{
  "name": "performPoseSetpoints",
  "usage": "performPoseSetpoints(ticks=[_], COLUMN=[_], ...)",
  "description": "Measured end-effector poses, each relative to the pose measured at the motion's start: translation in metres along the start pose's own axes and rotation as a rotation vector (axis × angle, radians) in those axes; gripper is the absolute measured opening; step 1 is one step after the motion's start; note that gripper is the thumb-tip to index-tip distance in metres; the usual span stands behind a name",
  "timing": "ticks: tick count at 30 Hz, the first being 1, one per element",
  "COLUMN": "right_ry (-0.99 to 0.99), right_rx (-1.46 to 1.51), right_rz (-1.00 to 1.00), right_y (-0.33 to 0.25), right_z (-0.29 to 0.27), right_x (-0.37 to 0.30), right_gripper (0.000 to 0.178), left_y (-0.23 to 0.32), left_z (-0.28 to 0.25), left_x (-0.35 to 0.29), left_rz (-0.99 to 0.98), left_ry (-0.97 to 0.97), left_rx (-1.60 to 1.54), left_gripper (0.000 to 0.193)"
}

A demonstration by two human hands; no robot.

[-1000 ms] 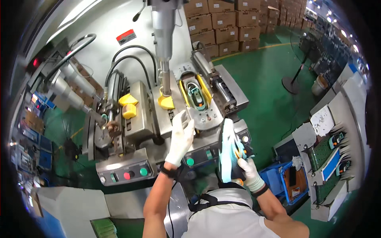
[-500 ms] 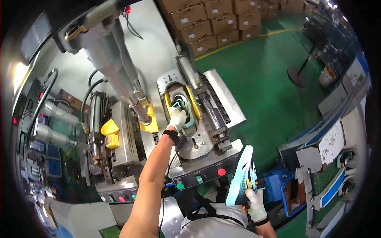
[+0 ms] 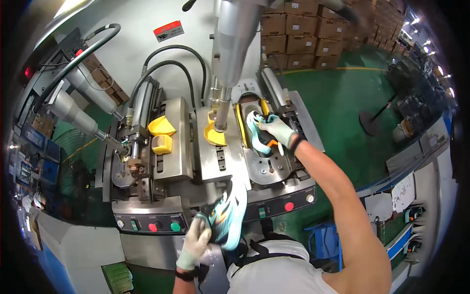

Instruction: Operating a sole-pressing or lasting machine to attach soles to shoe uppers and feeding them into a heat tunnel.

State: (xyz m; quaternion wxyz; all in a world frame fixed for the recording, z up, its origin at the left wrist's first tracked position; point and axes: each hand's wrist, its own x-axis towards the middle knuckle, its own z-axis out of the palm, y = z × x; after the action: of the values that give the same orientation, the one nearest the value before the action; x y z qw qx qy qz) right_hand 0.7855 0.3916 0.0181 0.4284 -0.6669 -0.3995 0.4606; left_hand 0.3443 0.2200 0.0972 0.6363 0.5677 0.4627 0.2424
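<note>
A light-blue and white sneaker [image 3: 231, 215], smeared by motion, is in my gloved left hand [image 3: 196, 240]; the fingers are wrapped round its heel end in front of the machine. A second light-blue sneaker [image 3: 256, 132] with an orange tab lies in the right-hand bed of a metal press [image 3: 264, 172], toe away from me, between two yellow side pads [image 3: 240, 126]. My gloved right hand [image 3: 280, 131] grips this shoe at its upper from the right side; the fingertips are partly hidden against it.
A grey press cylinder [image 3: 232, 44] hangs just left of the bed. Further left is a second press station with yellow pads [image 3: 161, 126]. Push buttons line the front panel [image 3: 274, 208]. A blue crate [image 3: 323, 242] stands at my right, and stacked cartons [image 3: 301, 29] are behind.
My left hand has drawn a sneaker out of the press and toward me. My right hand has carried the other sneaker from the lower right into the bed. The view has turned left.
</note>
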Motion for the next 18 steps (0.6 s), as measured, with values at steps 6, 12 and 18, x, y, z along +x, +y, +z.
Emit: performPoseSetpoints(ticks=[6, 12, 18], right_ry=[0.411, 0.178, -0.039], right_rx=[-0.656, -0.631, -0.498], right_rz=[-0.004, -0.292, -0.319], right_y=[0.037, 0.089, 0.041], right_z=[0.109, 0.067, 0.078], right_x=[0.086, 0.129, 0.021], right_gripper=[0.053, 0.022, 0.051], left_y=[-0.148, -0.26, -0.347], left_z=[-0.04, -0.039, -0.016], left_x=[-0.167, -0.177, -0.118], left_rz=[-0.234, -0.316, -0.422], left_ry=[0.431, 0.947, 1.159], left_rx=[0.199, 0.266, 0.027], left_gripper=[0.057, 0.051, 0.061])
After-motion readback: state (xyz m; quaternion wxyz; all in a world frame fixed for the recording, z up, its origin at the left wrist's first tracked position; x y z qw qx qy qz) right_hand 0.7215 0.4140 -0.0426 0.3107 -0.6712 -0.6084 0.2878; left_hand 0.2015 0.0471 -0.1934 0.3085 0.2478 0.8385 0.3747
